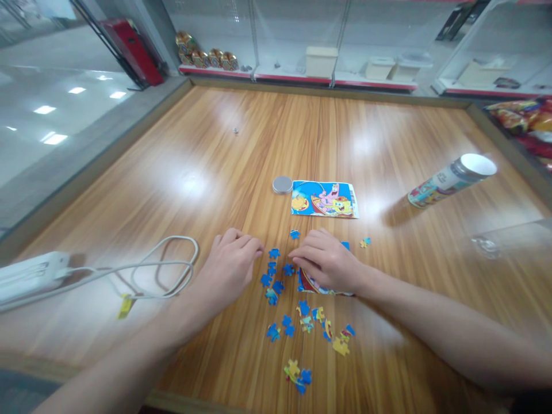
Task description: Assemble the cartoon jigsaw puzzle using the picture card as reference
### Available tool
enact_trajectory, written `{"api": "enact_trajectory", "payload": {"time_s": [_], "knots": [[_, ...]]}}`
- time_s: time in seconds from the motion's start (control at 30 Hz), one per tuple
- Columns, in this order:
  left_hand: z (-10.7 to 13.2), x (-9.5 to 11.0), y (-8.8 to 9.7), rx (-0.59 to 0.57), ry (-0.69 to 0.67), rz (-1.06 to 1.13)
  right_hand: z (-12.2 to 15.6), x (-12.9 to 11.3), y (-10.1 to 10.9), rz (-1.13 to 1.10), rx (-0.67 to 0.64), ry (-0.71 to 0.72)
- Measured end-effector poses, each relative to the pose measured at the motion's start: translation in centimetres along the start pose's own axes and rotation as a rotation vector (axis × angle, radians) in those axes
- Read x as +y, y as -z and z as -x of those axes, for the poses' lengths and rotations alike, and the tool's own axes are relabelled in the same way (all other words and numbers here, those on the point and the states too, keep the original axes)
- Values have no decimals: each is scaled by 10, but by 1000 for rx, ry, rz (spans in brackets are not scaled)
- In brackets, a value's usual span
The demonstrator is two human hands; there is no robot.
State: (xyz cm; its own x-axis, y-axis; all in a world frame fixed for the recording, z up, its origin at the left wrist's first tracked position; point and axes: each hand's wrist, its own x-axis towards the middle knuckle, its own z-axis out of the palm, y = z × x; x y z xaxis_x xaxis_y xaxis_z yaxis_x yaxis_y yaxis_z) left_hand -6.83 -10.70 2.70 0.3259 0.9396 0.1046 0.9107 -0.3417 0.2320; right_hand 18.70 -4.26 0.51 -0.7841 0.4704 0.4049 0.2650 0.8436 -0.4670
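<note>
Both of my hands rest on a wooden table (241, 144) among several loose puzzle pieces (302, 322), mostly blue and yellow. My left hand (230, 264) lies palm down with its fingers curled together, fingertips next to a blue piece (274, 253). My right hand (325, 261) lies flat with its fingers stretched left, pressing on a partly joined patch of puzzle (317, 286) that shows under the palm. A cartoon reference picture (323, 199) lies just beyond the hands.
A round silver lid (282, 184) sits beside the picture. An open printed tube (451, 180) lies on its side at the right. A white power strip (30, 276) with a looped cable (164, 267) is at the left. Glass display cabinets (302, 34) line the far edge.
</note>
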Motion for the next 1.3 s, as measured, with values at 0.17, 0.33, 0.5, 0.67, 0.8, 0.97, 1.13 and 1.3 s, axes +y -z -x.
{"api": "enact_trajectory", "payload": {"time_s": [0.17,0.33,0.5,0.67,0.8,0.97,1.13,1.3], "knots": [[2,1,11,-226,-7,123,0,4,5,1,204,-34],[5,7,14,-354,-63,154,-2,5,9,-1,352,-30],[6,8,13,-365,-48,185,-2,5,10,-17,397,-45],[11,13,10,-285,-90,396,2,-24,4,-69,196,-34],[16,28,7,-121,-212,544,8,-53,-3,-171,57,-137],[17,37,6,86,-237,474,1,-40,22,-208,80,-212],[15,40,3,-90,-434,180,-12,0,57,-119,-23,-631],[16,42,-4,-199,-483,91,-11,14,62,-30,-118,-791]]}}
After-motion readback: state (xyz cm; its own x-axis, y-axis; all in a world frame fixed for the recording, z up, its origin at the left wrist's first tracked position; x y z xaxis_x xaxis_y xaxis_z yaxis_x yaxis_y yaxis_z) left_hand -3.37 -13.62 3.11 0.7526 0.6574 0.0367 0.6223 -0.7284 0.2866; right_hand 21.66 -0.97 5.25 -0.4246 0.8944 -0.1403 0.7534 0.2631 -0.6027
